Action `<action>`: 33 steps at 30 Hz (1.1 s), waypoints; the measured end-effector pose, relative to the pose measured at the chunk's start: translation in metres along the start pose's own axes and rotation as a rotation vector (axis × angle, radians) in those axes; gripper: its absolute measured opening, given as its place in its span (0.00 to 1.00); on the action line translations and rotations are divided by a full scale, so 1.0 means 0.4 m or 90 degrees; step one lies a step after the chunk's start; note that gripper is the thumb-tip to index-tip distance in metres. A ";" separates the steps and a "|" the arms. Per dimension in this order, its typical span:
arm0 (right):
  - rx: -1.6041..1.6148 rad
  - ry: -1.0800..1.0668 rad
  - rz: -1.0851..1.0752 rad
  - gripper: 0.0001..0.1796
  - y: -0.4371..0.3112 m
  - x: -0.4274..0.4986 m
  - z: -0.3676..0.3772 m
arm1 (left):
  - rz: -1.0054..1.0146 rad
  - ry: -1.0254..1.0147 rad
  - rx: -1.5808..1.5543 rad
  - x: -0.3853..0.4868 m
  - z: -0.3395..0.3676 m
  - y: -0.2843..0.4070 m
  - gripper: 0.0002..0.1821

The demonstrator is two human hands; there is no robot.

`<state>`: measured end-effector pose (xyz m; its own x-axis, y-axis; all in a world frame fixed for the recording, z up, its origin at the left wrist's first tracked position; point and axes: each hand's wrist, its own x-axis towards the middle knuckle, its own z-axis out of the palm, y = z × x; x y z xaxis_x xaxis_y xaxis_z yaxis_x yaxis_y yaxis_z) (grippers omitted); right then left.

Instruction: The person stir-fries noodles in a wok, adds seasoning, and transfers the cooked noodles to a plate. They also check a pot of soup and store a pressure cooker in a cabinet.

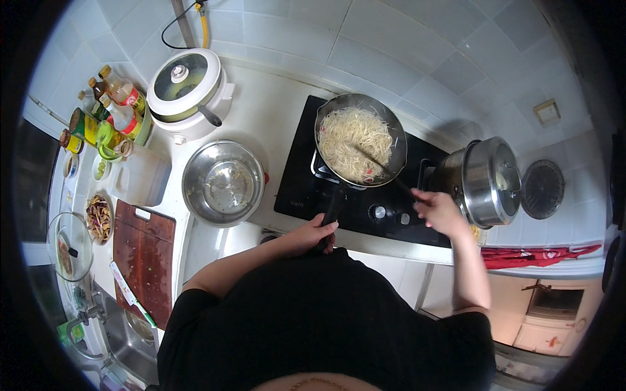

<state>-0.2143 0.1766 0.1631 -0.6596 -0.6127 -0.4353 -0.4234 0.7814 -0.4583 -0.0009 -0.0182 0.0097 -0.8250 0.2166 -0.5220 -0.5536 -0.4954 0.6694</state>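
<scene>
A dark frying pan (399, 146) sits over the left burner of a black glass gas hob (298, 181). It is filled with pale, thin shreds (354, 129), with a few red bits among them. My left hand (318, 234) is closed round the pan's black handle (334, 210), close to my body. To the right, my right hand (440, 211) grips the dark handle of a cooking utensil (374, 159). The utensil's head is buried in the shreds and blurred, so its shape cannot be told.
Right of the pan stands a lidded steel pot (484, 181). To the left are an empty-looking steel basin (188, 183), a white electric cooker (222, 97), seasoning bottles (120, 90) and a plastic jug (139, 171). A knife (129, 293) lies on a wooden cutting board (146, 244) beside the sink (120, 332).
</scene>
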 end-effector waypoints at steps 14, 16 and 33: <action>0.267 -0.144 0.230 0.20 0.057 0.298 -0.175 | 0.042 -0.036 -0.021 0.013 -0.007 -0.019 0.18; 0.180 -0.097 0.150 0.24 0.039 0.307 -0.127 | 0.046 -0.036 -0.023 0.012 -0.006 -0.019 0.17; -0.236 0.128 -0.240 0.17 -0.015 0.310 -0.064 | 0.034 -0.013 0.004 0.006 0.002 -0.015 0.20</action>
<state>-0.3094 0.0990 0.1315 -0.5104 -0.8514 -0.1206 -0.8188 0.5240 -0.2343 0.0002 -0.0141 0.0049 -0.8555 0.2077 -0.4744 -0.5096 -0.5008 0.6996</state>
